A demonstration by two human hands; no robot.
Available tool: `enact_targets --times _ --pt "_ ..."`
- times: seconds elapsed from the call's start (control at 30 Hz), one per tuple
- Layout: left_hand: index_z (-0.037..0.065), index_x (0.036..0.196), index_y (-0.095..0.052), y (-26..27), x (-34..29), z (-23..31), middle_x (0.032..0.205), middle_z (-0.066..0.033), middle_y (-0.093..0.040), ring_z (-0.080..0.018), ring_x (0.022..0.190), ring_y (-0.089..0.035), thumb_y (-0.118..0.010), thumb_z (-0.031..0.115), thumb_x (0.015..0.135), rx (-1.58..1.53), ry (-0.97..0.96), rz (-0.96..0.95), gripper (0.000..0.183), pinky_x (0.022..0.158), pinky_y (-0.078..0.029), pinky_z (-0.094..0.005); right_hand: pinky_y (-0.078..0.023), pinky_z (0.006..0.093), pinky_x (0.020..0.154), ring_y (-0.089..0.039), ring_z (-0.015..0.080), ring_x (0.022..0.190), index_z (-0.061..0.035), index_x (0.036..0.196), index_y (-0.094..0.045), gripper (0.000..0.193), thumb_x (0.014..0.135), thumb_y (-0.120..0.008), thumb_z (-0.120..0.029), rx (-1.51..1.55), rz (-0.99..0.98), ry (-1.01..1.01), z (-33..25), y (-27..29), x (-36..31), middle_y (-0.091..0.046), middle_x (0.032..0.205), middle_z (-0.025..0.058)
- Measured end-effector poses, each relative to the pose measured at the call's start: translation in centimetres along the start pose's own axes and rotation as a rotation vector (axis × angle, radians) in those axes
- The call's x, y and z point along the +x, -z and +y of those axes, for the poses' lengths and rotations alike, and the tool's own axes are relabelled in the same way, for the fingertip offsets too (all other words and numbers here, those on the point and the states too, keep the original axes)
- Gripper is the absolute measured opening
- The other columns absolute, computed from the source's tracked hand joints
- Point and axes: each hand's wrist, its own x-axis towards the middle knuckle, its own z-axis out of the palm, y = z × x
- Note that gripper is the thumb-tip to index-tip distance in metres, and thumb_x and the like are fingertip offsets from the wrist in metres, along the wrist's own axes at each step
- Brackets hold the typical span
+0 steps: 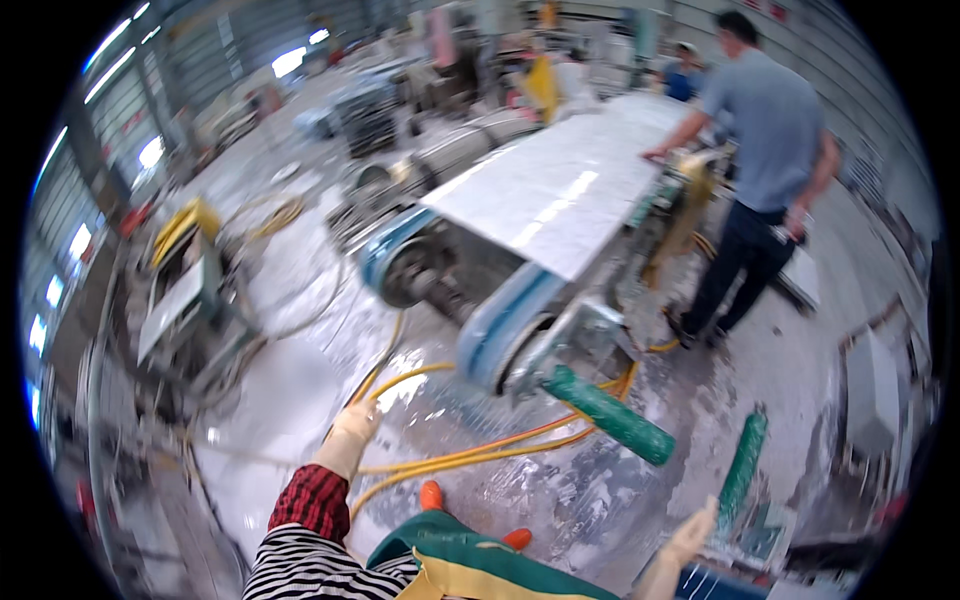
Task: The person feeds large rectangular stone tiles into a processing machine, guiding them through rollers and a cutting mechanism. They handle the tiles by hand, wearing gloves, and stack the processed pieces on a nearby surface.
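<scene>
My left hand (352, 428), pale and probably gloved, reaches forward left of the belt machine. It looks closed around a yellow hose (415, 374), which meets its fingers; blur hides the exact grip. Low on the right, my right hand (688, 538) is beside the lower end of an upright green roller (742, 468). Its fingers are too blurred to read, and I cannot tell whether it touches the roller. Ahead, a large pale slab (565, 165) lies on a machine with blue-edged belts (505, 325). Another green roller (612, 415) projects from the machine's near end.
At the slab's right side a person in a grey shirt (770, 130) rests a hand on it; another person (682, 75) is farther back. Yellow and orange hoses (480, 458) cross the wet floor before my orange shoes (432, 495). A machine with a yellow cover (185, 228) stands left.
</scene>
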Motion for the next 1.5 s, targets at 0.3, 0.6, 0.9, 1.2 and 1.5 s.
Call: enact_targets --times 0.3,0.6,0.9,1.2,1.5 --pt "0.021 0.138 -0.067 -4.2 -18.7 -22.4 0.14 -0.014 -0.067 -0.0296 0.133 -0.061 -0.048 0.051 0.101 -0.689 0.834 -0.12 0.052 0.11 -0.048 -0.041 -0.038 0.0455 0.118 -0.062 0.0324 0.131 -0.0011 0.138 -0.065 0.034 0.112 -0.047 -0.014 0.507 -0.908 0.615 -36.4 -27.0 -7.3 -0.069 0.138 0.0144" --pt "0.02 0.144 -0.064 -16.0 -30.5 -37.6 0.14 -0.012 -0.068 -0.0275 0.135 -0.06 -0.047 0.054 0.103 -1.085 1.224 -0.096 0.055 0.115 -0.043 -0.0397 -0.045 0.037 0.109 -0.068 0.0329 0.118 -0.007 0.128 -0.073 0.032 0.109 -0.054 -0.025 0.14 -1.398 0.485 -42.6 -38.9 -19.9 -0.073 0.129 0.0173" --pt "0.017 0.145 -0.063 -17.2 -24.9 -45.4 0.139 -0.0109 -0.069 -0.0255 0.134 -0.061 -0.048 0.05 0.106 -1.194 1.237 0.077 0.054 0.114 -0.045 -0.0395 -0.047 0.0338 0.109 -0.067 0.0258 0.126 0.0032 0.128 -0.072 0.05 0.111 -0.052 -0.039 -0.04 -1.707 0.243 -52.8 -50.5 -26.9 -0.074 0.13 0.0169" --pt "0.009 0.146 -0.061 0.3 -17.5 -58.0 0.131 -0.0071 -0.074 -0.0174 0.129 -0.061 -0.052 0.042 0.109 -1.314 1.302 0.226 0.051 0.115 -0.042 -0.0359 -0.053 0.0351 0.102 -0.071 0.0226 0.113 0.0 0.135 -0.069 0.051 0.107 -0.06 -0.042 0.229 -1.99 0.324 -87.6 -69.8 -45.7 -0.076 0.124 0.0153" --pt "-0.002 0.149 -0.054 14.3 -5.2 -85.6 0.129 -0.0137 -0.073 -0.0205 0.12 -0.067 -0.059 0.024 0.109 -1.174 0.898 0.792 0.047 0.107 -0.05 -0.0331 -0.053 0.0334 0.098 -0.068 0.0209 0.112 -0.0003 0.137 -0.067 0.054 0.102 -0.071 -0.041 0.295 -2.617 -0.099 -105.0 -69.6 -67.4 -0.073 0.125 0.0111"
